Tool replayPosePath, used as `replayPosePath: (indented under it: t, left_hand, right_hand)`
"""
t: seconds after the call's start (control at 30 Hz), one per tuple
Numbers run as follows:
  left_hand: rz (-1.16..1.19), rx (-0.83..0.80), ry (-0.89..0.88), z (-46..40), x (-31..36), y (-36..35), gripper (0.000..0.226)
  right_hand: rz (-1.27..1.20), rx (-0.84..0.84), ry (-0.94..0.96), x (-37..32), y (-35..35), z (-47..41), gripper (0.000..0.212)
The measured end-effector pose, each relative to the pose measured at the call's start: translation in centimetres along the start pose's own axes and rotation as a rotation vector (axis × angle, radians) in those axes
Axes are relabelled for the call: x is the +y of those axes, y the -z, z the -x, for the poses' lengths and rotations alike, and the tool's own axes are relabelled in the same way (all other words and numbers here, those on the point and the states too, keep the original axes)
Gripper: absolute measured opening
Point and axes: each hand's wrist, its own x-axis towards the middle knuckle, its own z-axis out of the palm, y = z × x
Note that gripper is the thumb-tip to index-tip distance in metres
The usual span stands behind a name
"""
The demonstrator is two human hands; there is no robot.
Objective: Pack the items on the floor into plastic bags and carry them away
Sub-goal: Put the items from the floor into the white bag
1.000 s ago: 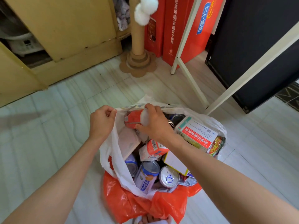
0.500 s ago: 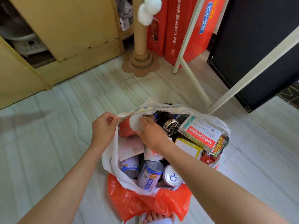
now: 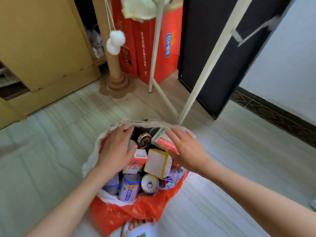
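A white plastic bag (image 3: pixel 89 161) nested in a red plastic bag (image 3: pixel 119 214) stands on the floor, packed with several cans, cartons and boxes. My left hand (image 3: pixel 116 149) lies flat and open over the left side of the contents, fingers spread near the far rim. My right hand (image 3: pixel 186 149) hovers open over a green-and-red medicine box (image 3: pixel 161 140) at the right side. Between the hands show a small round fan (image 3: pixel 145 140), a yellow-edged box (image 3: pixel 156 164) and a red-white milk carton (image 3: pixel 136 162). Neither hand grips anything.
A white metal rack frame (image 3: pixel 172 106) stands just behind the bag. Red gift boxes (image 3: pixel 145 48), a cardboard scratching post (image 3: pixel 116 72) with white pom-poms, a yellow cabinet (image 3: pixel 42 48) and a black panel (image 3: pixel 213 57) line the back. My toes (image 3: pixel 136 224) show below the bag.
My right hand let go of the red can inside the bag and moved right. My left hand released the bag's rim and spread flat over the contents. The view tilted up.
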Motion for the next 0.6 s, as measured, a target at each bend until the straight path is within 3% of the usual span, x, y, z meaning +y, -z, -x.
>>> replayPosePath:
  t: [0.2,0.37,0.5,0.6]
  left_hand:
    - [-0.107,-0.045,-0.453,-1.2,13.8,1.4,0.062]
    - [-0.287,-0.097,-0.808,-2.6,24.3,-1.6,0.068]
    - [-0.235,-0.176,-0.843,-2.0,31.0,-6.9,0.065]
    - [-0.100,-0.331,-0.676,0.7,34.0,-12.8,0.060]
  right_hand:
    - [0.104,0.082,-0.128,7.6,8.2,10.4,0.061]
    - [0.155,0.167,-0.386,14.6,9.8,23.1,0.059]
    - [0.064,0.180,-0.654,18.5,6.4,33.0,0.061]
    - [-0.011,0.202,-0.824,20.3,3.0,39.2,0.057]
